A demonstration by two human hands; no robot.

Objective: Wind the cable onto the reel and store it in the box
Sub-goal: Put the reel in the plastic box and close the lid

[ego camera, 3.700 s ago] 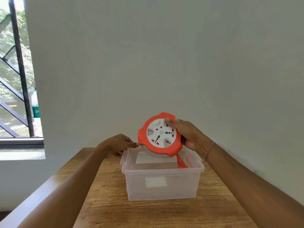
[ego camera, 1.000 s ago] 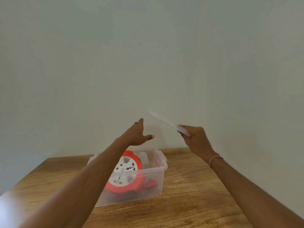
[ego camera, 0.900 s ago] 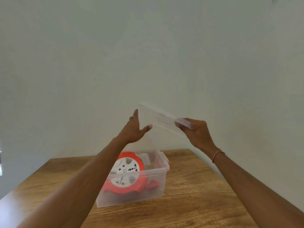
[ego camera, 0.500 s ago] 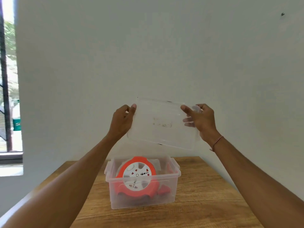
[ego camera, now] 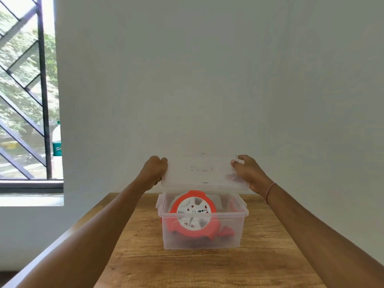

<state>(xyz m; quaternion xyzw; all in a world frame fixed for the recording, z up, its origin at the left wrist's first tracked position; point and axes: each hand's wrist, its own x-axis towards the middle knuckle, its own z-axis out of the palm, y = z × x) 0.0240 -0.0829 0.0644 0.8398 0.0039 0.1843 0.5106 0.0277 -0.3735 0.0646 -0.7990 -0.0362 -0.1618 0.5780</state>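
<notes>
1. A pale wall [ego camera: 207, 80] is filling the space behind everything, with a barred window [ego camera: 27, 90] letting in daylight at the left.
2. The wooden counter [ego camera: 207, 267] is carrying a clear plastic box [ego camera: 202, 240], which is standing square near the wall.
3. A clear lid [ego camera: 202, 173] is hovering flat just above the box, tilted slightly toward me, its near edge almost touching the rim.
4. The orange and white reel [ego camera: 194, 215] is leaning upright inside the box, poking a little above the rim, with a red plug [ego camera: 226, 232] lying beside it at the bottom.
5. The left hand [ego camera: 153, 170] is gripping the lid's left end, fingers curled round it.
6. The right hand [ego camera: 248, 173] is gripping the right end likewise, a thin bracelet [ego camera: 270, 190] sitting on its wrist.
7. A bottle [ego camera: 56, 142] is standing on the window ledge.
</notes>
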